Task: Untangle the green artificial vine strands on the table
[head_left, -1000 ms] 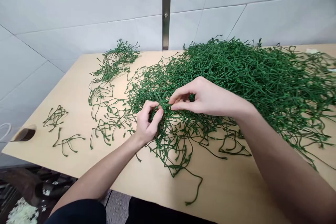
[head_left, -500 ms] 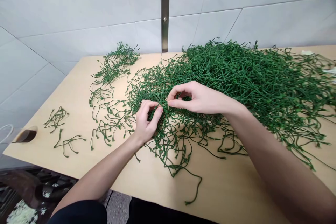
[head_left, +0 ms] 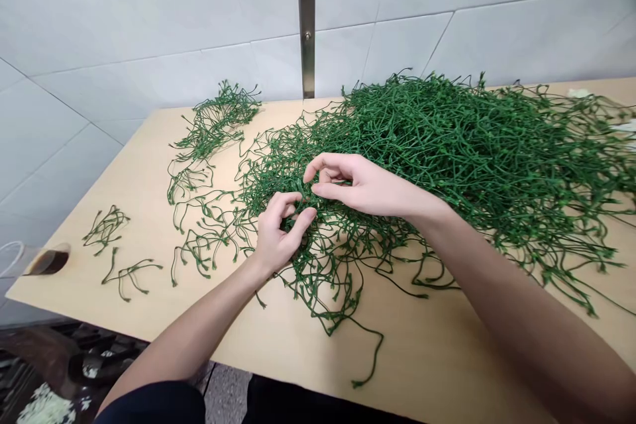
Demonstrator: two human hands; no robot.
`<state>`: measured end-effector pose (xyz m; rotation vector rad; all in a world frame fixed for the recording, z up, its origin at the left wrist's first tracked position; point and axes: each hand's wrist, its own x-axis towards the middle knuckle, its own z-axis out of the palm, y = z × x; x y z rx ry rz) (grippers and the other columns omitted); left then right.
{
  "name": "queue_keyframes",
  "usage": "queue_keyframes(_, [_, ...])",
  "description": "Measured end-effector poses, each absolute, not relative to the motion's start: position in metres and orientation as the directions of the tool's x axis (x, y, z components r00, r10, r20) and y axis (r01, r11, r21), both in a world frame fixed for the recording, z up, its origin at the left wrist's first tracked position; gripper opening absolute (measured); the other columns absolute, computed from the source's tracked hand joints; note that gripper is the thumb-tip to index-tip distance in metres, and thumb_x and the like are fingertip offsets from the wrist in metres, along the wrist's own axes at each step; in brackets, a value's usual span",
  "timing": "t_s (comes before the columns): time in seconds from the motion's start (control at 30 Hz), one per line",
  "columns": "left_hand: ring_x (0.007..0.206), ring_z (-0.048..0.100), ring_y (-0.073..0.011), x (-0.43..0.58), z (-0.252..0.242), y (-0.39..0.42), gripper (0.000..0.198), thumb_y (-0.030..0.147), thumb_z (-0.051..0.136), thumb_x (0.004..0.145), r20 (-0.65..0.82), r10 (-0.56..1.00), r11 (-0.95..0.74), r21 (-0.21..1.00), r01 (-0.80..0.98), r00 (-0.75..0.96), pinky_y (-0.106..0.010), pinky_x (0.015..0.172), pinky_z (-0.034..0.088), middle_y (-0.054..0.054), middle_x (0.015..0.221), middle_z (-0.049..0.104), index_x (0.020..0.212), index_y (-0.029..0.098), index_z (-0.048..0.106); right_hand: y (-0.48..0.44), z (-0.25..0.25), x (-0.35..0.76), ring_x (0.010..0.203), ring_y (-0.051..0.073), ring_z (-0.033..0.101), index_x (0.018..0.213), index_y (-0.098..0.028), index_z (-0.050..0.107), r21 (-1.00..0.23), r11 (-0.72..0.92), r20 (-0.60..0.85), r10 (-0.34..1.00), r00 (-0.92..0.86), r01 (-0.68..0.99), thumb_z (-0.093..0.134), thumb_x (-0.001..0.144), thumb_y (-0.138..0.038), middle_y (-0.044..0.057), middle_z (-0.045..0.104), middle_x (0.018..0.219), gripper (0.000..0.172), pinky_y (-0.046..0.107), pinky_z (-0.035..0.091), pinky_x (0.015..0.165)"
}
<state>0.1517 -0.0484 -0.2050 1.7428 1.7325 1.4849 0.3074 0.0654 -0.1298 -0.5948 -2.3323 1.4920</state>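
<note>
We've got the big pile of green knobby-tipped stems (head_left: 447,132) mid-to-right on the wooden table (head_left: 422,371), both hands over its L side. Our L hand (head_left: 278,232) is loosely cupped, thumb & forefinger apart; our R hand (head_left: 355,182) has thumb & forefinger nearly meeting, narrow gap. For picking thru, we'd do best to pinch one stem at a time nr its tip, L hand bracing the tangle, & pull slow, as stems prob. snag.

Hard to see: can't tell if a thin stem's btwn our R fingertips; our L hand's lower fingers are partly hidden. White item (head_left: 629,127) at far R is cut off, ID unclear. Cup of dark stuff (head_left: 50,260) at table's L corner, contents unknown.
</note>
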Motion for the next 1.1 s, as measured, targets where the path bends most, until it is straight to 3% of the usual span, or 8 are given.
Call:
queue_keyframes(0.17, [0.057,0.040,-0.0121,0.152,-0.204,-0.048,0.022,0.032,0.053,0.093,0.465,0.865,-0.261,0.735,0.625,-0.186,-0.027,0.059,0.034,0.003,0.060,0.046,0.075,0.019,0.056,0.050,-0.139,0.293,0.045,0.008,0.025,0.084,-0.022,0.044,-0.938,0.296,0.077,0.682,-0.727,0.179,0.063,0.084,-0.034,-0.012,0.030,0.051,0.023,0.025,0.021,0.048])
queue_keyframes(0.27, [0.057,0.045,-0.0129,0.153,-0.201,-0.048,0.031,0.031,0.047,0.096,0.451,0.886,-0.281,0.711,0.645,-0.111,-0.028,0.060,0.036,0.001,0.059,0.053,0.070,0.019,0.058,0.051,-0.146,0.289,0.043,0.007,0.025,0.079,-0.023,0.039,-0.862,0.457,0.240,0.751,-0.615,0.221,0.059,0.080,-0.018,-0.012,0.030,0.047,0.021,0.025,0.025,0.051])
queue_keyframes(0.47, [0.055,0.046,-0.0144,0.158,-0.199,-0.049,0.034,0.036,0.046,0.097,0.446,0.886,-0.252,0.692,0.676,-0.126,-0.030,0.064,0.038,0.001,0.054,0.057,0.076,0.021,0.068,0.059,-0.151,0.294,0.053,0.012,0.034,0.078,-0.021,0.044,-0.444,0.819,0.518,0.566,-0.641,0.364,0.043,0.069,-0.002,-0.003,0.042,0.060,0.022,0.026,0.029,0.057])
queue_keyframes(0.63, [0.052,0.047,-0.0129,0.156,-0.202,-0.051,0.033,0.033,0.047,0.097,0.492,0.863,-0.290,0.665,0.688,-0.112,-0.030,0.062,0.038,0.001,0.059,0.064,0.076,0.020,0.068,0.071,-0.139,0.306,0.055,0.016,0.034,0.075,-0.020,0.053,-0.174,0.847,0.538,0.509,-0.672,0.502,0.041,0.076,-0.004,0.002,0.046,0.058,0.020,0.030,0.033,0.059])
queue_keyframes(0.73, [0.056,0.050,-0.0128,0.152,-0.204,-0.051,0.032,0.031,0.046,0.097,0.513,0.844,-0.287,0.680,0.675,-0.157,-0.029,0.063,0.039,0.000,0.064,0.066,0.075,0.019,0.067,0.088,-0.124,0.333,0.057,0.019,0.043,0.074,-0.020,0.054,-0.251,0.640,0.635,0.675,-0.375,0.727,0.046,0.078,-0.010,0.007,0.054,0.063,0.014,0.033,0.033,0.057])
queue_keyframes(0.83, [0.061,0.052,-0.0136,0.150,-0.205,-0.049,0.035,0.036,0.044,0.098,0.445,0.867,-0.221,0.747,0.627,-0.225,-0.028,0.064,0.041,0.000,0.064,0.063,0.078,0.019,0.067,0.098,-0.111,0.355,0.057,0.020,0.047,0.076,-0.024,0.052,-0.403,0.603,0.722,0.672,-0.165,0.689,0.049,0.081,-0.014,0.006,0.054,0.064,0.012,0.036,0.039,0.062])
queue_keyframes(1.0, [0.066,0.055,-0.0143,0.150,-0.205,-0.045,0.034,0.040,0.046,0.097,0.384,0.896,-0.192,0.790,0.582,-0.225,-0.027,0.063,0.042,0.000,0.063,0.060,0.082,0.019,0.068,0.092,-0.104,0.346,0.045,0.011,0.031,0.071,-0.025,0.044,-0.696,0.563,0.533,0.821,-0.204,0.445,0.063,0.078,-0.020,-0.005,0.039,0.049,0.021,0.035,0.041,0.058])
queue_keyframes(1.1, [0.066,0.056,-0.0147,0.150,-0.204,-0.046,0.033,0.041,0.047,0.096,0.374,0.900,-0.195,0.806,0.558,-0.226,-0.026,0.060,0.041,0.000,0.059,0.057,0.082,0.019,0.067,0.091,-0.105,0.337,0.045,0.010,0.029,0.071,-0.024,0.044,-0.755,0.521,0.447,0.853,-0.269,0.399,0.066,0.078,-0.022,-0.007,0.037,0.048,0.023,0.033,0.041,0.057])
